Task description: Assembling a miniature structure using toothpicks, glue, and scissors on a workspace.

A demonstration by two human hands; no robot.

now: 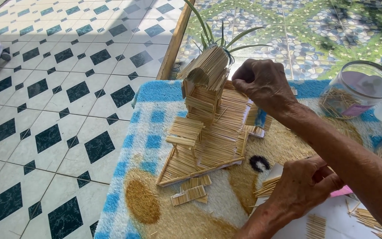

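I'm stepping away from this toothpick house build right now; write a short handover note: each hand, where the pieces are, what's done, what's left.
Right hand: reaching across to the upper back of the toothpick house; grip hidden.
Left hand: closed on a small panel of toothpicks over the white sheet.
House stands on its stick base on the blue and tan mat. Loose panels lie in front of the base; glass jar of toothpicks sits to the right.
Done: base, walls, arched roof, side platforms.
Left: loose panels unattached.
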